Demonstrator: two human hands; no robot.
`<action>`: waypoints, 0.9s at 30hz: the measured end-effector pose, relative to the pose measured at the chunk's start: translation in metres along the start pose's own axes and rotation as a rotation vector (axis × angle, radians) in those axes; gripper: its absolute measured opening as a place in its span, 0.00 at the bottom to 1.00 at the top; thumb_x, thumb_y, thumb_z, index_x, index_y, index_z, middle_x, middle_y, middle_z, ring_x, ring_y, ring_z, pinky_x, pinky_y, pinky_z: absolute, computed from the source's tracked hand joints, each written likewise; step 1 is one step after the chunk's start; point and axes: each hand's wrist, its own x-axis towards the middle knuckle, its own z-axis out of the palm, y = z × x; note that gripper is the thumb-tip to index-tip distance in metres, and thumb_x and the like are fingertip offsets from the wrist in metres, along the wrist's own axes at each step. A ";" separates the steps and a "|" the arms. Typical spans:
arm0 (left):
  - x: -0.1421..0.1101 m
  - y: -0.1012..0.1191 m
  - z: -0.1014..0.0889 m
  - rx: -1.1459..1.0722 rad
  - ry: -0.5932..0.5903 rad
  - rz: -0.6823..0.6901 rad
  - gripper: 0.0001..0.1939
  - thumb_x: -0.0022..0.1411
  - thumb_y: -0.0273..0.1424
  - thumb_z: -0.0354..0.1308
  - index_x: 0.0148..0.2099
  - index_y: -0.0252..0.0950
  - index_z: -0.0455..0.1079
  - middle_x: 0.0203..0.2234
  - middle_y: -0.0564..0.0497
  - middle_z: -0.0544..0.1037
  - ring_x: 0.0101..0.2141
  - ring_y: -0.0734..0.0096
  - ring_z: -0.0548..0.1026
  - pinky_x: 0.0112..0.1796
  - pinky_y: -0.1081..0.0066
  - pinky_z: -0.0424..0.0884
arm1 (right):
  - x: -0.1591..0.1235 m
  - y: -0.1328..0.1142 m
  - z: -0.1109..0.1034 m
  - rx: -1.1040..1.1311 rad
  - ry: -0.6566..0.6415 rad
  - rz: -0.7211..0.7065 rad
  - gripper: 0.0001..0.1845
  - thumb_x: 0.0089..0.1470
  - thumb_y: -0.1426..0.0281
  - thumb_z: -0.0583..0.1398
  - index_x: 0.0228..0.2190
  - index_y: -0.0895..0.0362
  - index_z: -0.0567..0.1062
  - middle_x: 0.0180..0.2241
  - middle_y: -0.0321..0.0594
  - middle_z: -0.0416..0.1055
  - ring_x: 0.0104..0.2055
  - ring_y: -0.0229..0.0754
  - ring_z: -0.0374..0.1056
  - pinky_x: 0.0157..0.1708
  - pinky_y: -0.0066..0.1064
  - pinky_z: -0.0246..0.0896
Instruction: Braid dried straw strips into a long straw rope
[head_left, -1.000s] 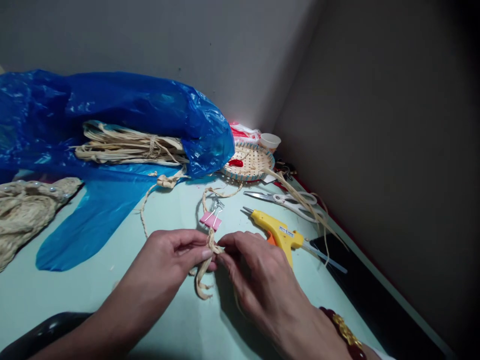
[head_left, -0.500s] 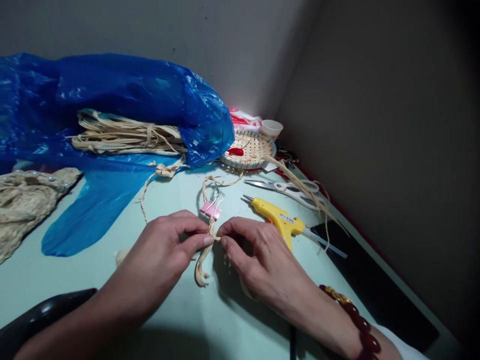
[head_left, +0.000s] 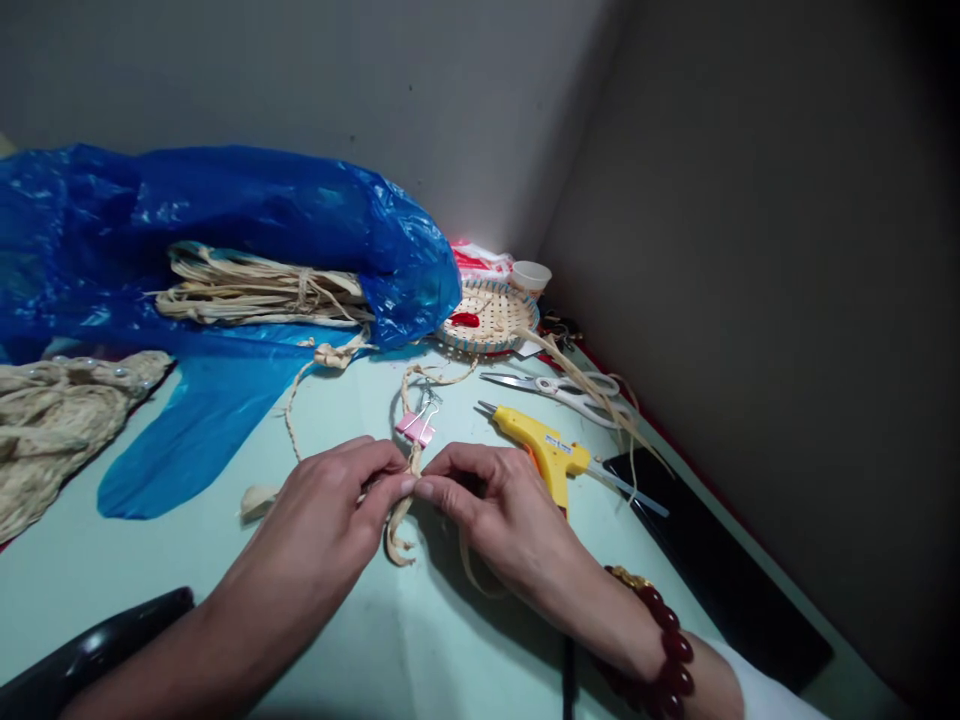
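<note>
A braided cord of pale dried plant fibre (head_left: 399, 525) lies on the table before me, its loose, frayed end curling toward me. Just beyond my fingertips a pink binder clip (head_left: 416, 428) grips the cord. My left hand (head_left: 341, 505) pinches the cord between thumb and forefinger from the left. From the right, my right hand (head_left: 487, 500) pinches a fibre strand at the same spot, the two thumbs almost touching. A loop of strand hangs below my right hand. The exact crossing of the strands is hidden by my fingers.
A yellow glue gun (head_left: 544, 440) and white-handled scissors (head_left: 566, 390) lie to the right, near a black flat object (head_left: 742, 570). Behind are a woven basket (head_left: 499, 335), a paper cup (head_left: 531, 275) and a blue plastic bag (head_left: 262, 190) with a fibre bundle (head_left: 262, 290). A woven piece (head_left: 52, 430) lies left.
My right hand has drawn in against the left, closing the small gap between the fingertips. The whole view has shifted slightly. The clip still holds the cord.
</note>
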 end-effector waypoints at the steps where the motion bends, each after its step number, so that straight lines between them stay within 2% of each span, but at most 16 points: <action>1: -0.002 0.000 0.000 -0.009 0.010 0.002 0.14 0.65 0.38 0.46 0.33 0.39 0.68 0.30 0.50 0.76 0.33 0.62 0.72 0.35 0.66 0.62 | 0.000 0.000 0.001 0.043 0.005 0.016 0.11 0.57 0.69 0.58 0.25 0.58 0.74 0.20 0.30 0.67 0.24 0.32 0.59 0.25 0.24 0.51; 5: -0.009 -0.003 0.006 0.049 0.053 0.040 0.14 0.66 0.36 0.44 0.37 0.39 0.70 0.33 0.49 0.75 0.35 0.61 0.72 0.38 0.65 0.63 | 0.000 0.001 0.006 0.107 0.029 0.059 0.11 0.55 0.71 0.57 0.23 0.59 0.71 0.19 0.29 0.63 0.22 0.32 0.56 0.22 0.24 0.49; 9: -0.014 -0.005 0.010 0.186 0.102 0.124 0.15 0.67 0.34 0.44 0.36 0.38 0.70 0.30 0.49 0.74 0.32 0.64 0.72 0.37 0.66 0.63 | -0.003 0.002 0.011 -0.023 0.084 0.023 0.11 0.54 0.72 0.56 0.20 0.58 0.66 0.17 0.29 0.58 0.21 0.32 0.53 0.21 0.24 0.44; 12: -0.016 -0.001 0.011 0.265 0.107 0.092 0.15 0.67 0.35 0.45 0.31 0.38 0.68 0.26 0.51 0.72 0.27 0.66 0.71 0.33 0.66 0.63 | -0.005 0.002 0.014 -0.123 0.104 -0.027 0.11 0.54 0.74 0.55 0.20 0.58 0.66 0.18 0.30 0.60 0.21 0.31 0.53 0.22 0.24 0.42; 16: -0.020 0.006 0.015 0.195 0.103 0.065 0.14 0.67 0.35 0.46 0.30 0.39 0.64 0.23 0.54 0.72 0.25 0.71 0.70 0.30 0.70 0.64 | -0.008 0.002 0.016 -0.141 0.131 -0.073 0.12 0.55 0.76 0.54 0.20 0.58 0.66 0.18 0.30 0.62 0.22 0.31 0.54 0.23 0.24 0.43; 19: -0.025 0.004 0.023 0.189 0.175 0.161 0.11 0.67 0.30 0.47 0.32 0.39 0.65 0.25 0.54 0.73 0.26 0.72 0.72 0.31 0.71 0.66 | -0.008 0.003 0.016 -0.091 0.125 -0.044 0.12 0.56 0.75 0.54 0.22 0.58 0.71 0.19 0.31 0.67 0.22 0.32 0.57 0.23 0.24 0.46; 23: -0.027 -0.008 0.031 0.376 0.324 0.413 0.11 0.66 0.26 0.47 0.31 0.37 0.65 0.22 0.53 0.71 0.22 0.71 0.73 0.26 0.71 0.68 | -0.005 0.006 0.014 0.053 0.085 0.006 0.12 0.55 0.75 0.55 0.24 0.58 0.76 0.21 0.33 0.71 0.23 0.32 0.61 0.24 0.23 0.50; 25: -0.028 -0.017 0.033 0.539 0.358 0.545 0.09 0.65 0.24 0.47 0.36 0.34 0.69 0.22 0.52 0.72 0.22 0.70 0.73 0.23 0.71 0.69 | -0.003 0.008 0.013 0.141 0.065 0.026 0.12 0.54 0.75 0.56 0.24 0.58 0.77 0.21 0.33 0.72 0.24 0.33 0.61 0.25 0.23 0.52; 27: -0.029 -0.024 0.035 0.740 0.322 0.619 0.13 0.63 0.20 0.46 0.46 0.29 0.69 0.26 0.48 0.76 0.23 0.68 0.75 0.23 0.71 0.70 | -0.001 0.009 0.013 0.232 0.047 0.050 0.12 0.54 0.75 0.56 0.24 0.58 0.78 0.22 0.34 0.72 0.26 0.34 0.62 0.26 0.23 0.54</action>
